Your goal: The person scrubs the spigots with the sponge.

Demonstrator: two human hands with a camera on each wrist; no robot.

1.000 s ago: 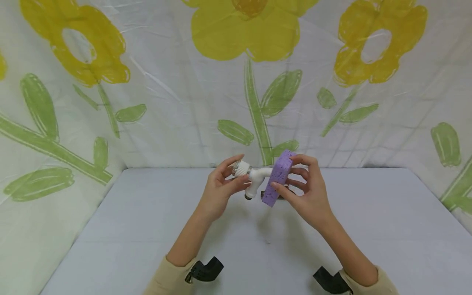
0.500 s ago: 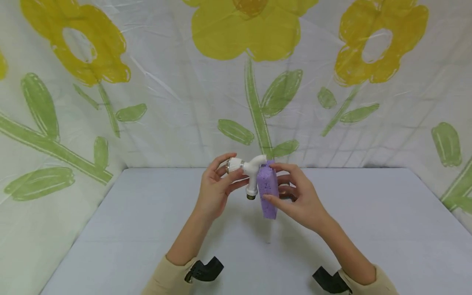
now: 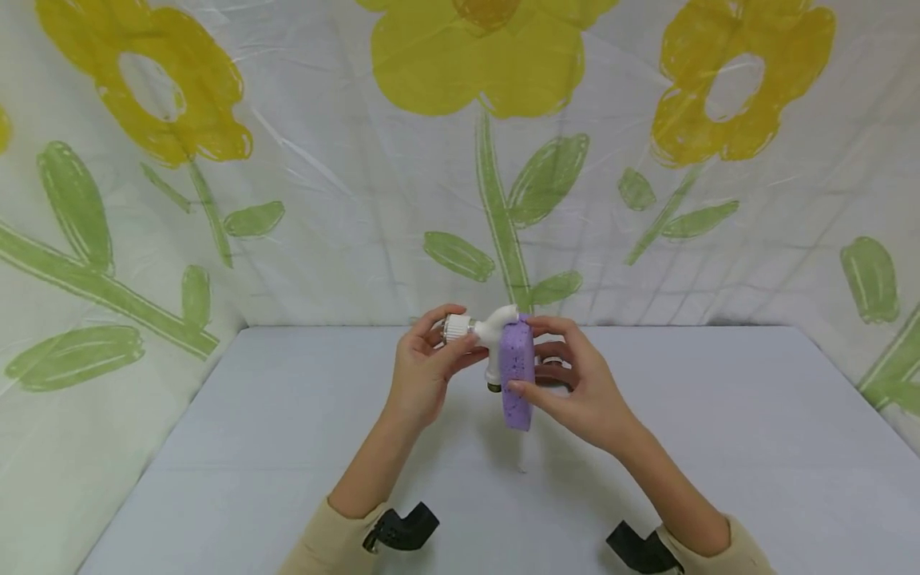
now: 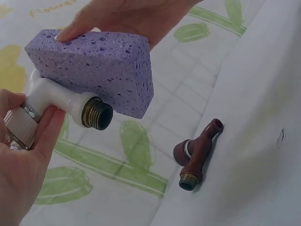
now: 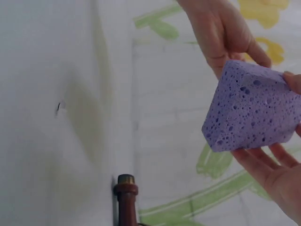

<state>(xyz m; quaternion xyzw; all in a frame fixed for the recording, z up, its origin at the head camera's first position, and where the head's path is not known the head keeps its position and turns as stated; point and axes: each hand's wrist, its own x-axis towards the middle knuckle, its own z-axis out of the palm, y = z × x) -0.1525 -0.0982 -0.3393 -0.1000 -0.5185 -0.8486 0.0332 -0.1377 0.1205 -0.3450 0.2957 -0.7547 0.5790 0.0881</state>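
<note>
Since a second ago the purple rectangular porous sponge point(image 3: 517, 382) has swung from a slant to stand nearly upright, long axis running top to bottom in the head view, and it has closed against the white plastic tap with a ribbed silver-banded end and a brass threaded spout point(image 3: 489, 339). Both are held in the air above the far middle of the pale grey table point(image 3: 251, 447). Much of the white tap is hidden: in the head view the sponge covers its right side, and in the left wrist view the sponge's broad face lies over its body, leaving only the white neck and the brass threaded mouth point(image 4: 97, 113) showing; in the right wrist view the tap cannot be seen at all behind the sponge point(image 5: 256, 106). Its spout points down toward the table, its ribbed end out to the left. The left hand point(image 3: 424, 375) has thumb and fingers curled round that ribbed end. The right hand point(image 3: 575, 391) pinches the sponge between thumb and fingers, its fingertips partly cut off in the right wrist view. On the table behind them lies a dark red-brown tap with a brass threaded end point(image 4: 197, 153), mostly hidden in the head view. A flower-printed sheet point(image 3: 216, 200) hangs behind the table.
</note>
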